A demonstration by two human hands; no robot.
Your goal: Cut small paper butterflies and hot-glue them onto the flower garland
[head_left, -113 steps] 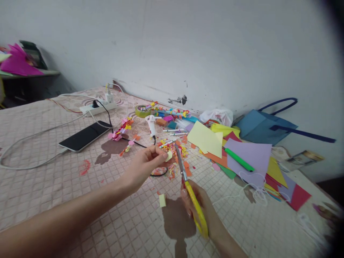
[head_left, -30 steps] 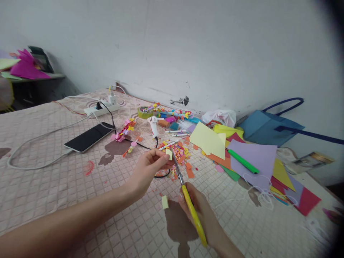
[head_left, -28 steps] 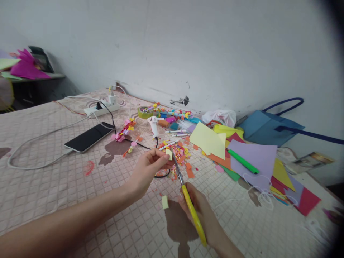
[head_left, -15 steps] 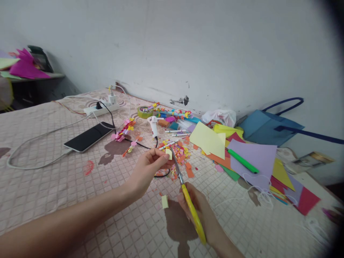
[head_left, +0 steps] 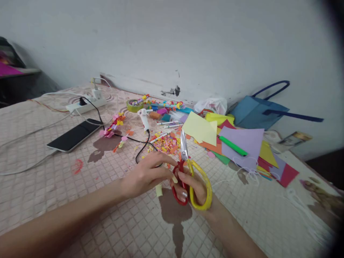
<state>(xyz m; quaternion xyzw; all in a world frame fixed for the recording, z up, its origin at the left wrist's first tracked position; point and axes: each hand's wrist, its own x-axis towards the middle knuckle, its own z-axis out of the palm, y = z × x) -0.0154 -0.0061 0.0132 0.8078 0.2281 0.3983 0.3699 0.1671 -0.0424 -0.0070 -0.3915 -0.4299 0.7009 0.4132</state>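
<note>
My right hand (head_left: 195,186) is wrapped round scissors (head_left: 184,147) with one red and one yellow handle loop. Their blades point up and away and look closed together. Close beside it, my left hand (head_left: 150,173) pinches a small pale-yellow piece of paper (head_left: 174,178), seen nearly edge-on by the red loop. Another pale-yellow paper piece (head_left: 159,190) lies on the patterned cloth (head_left: 113,222) below my left hand. Behind the hands is a heap of tiny coloured paper scraps (head_left: 164,144).
A white glue gun (head_left: 144,120) with a black cord stands behind the scraps. Coloured paper sheets (head_left: 242,143) and a green cutter-like tool (head_left: 233,146) lie to the right, near a blue bag (head_left: 259,113). On the left are a phone (head_left: 75,135) and a power strip (head_left: 87,104).
The scissors have turned upright and come away from the paper, their loops now facing me. My left hand has lowered the paper piece toward my right hand. The view has shifted rightward.
</note>
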